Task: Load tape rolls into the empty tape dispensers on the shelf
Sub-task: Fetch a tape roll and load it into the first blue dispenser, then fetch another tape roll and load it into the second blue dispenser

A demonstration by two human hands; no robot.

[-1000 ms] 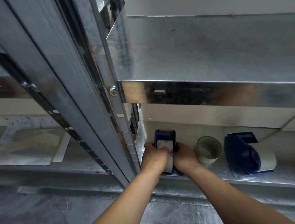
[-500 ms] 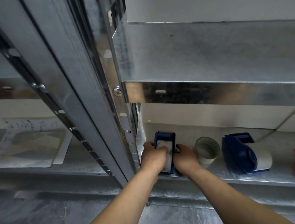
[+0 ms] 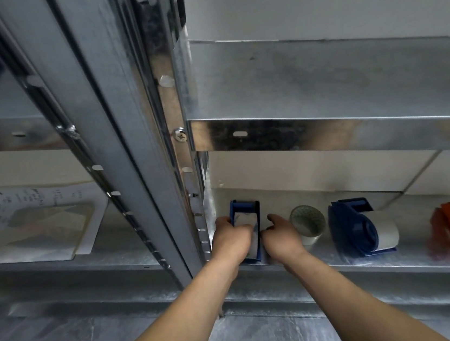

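Two hands work at the shelf's (image 3: 343, 265) left front corner. The left hand (image 3: 231, 240) grips a blue dispenser (image 3: 245, 218). The right hand (image 3: 281, 235) rests beside it, loosely curled, holding nothing.

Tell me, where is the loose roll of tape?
The loose tape roll stands on the lower metal shelf, just right of the right hand and left of the blue dispenser lying on its side.

No legible text; scribbles on paper sheet (image 3: 40, 218) unreadable

dull galvanised metal shelf (image 3: 320, 79), glossy blue plastic dispenser (image 3: 352, 232), matt paper sheets (image 3: 41, 227).
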